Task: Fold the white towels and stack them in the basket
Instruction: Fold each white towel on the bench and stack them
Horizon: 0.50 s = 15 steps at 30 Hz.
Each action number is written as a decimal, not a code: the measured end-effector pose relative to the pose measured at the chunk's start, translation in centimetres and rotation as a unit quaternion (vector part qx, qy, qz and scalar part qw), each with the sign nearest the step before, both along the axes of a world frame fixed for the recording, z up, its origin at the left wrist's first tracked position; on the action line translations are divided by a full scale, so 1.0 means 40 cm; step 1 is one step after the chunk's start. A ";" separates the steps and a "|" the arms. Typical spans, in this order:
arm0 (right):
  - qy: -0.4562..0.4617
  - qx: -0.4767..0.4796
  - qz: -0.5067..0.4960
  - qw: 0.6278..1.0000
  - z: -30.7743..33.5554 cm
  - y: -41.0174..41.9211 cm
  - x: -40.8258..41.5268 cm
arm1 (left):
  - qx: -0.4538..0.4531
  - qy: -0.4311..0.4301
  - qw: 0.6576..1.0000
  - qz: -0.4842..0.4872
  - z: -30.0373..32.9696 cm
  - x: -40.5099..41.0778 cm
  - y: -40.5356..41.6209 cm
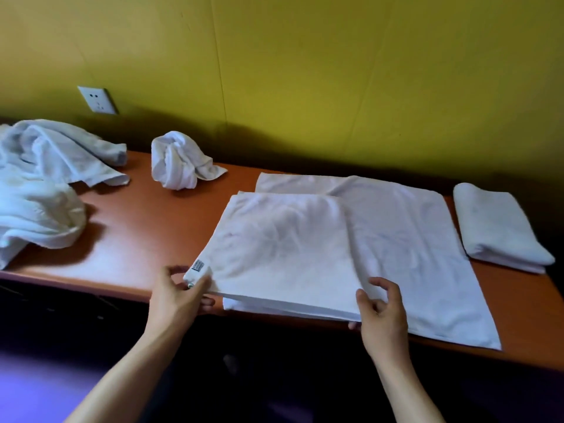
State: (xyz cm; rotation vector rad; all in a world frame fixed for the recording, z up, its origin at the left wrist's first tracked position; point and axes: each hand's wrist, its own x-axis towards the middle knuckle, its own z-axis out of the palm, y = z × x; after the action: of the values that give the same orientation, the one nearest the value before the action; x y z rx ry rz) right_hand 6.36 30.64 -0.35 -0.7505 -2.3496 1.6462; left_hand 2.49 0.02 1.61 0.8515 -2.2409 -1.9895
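Observation:
A white towel (381, 239) lies spread on the orange table (146, 227), its left part folded over onto itself. My left hand (177, 296) pinches the folded part's near left corner, by a small label. My right hand (381, 309) grips the near edge of the folded layers at their right end. A folded white towel (497, 227) rests at the table's right end. No basket is in view.
A crumpled pile of white towels (45, 184) covers the table's left end. A small bunched towel (180, 161) sits near the back. A yellow wall with a socket (97, 100) runs behind. The table's front edge is just under my hands.

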 end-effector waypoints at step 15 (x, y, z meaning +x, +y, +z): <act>0.049 -0.063 0.027 0.996 0.044 0.067 -0.094 | 0.038 0.077 0.991 -0.101 -0.009 -0.066 -0.016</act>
State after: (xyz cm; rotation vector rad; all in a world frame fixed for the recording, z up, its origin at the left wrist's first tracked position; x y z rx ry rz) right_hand 2.62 33.33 1.40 -0.6160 -2.2354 1.8236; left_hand -0.13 -0.62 1.25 0.4725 -2.2578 -2.1528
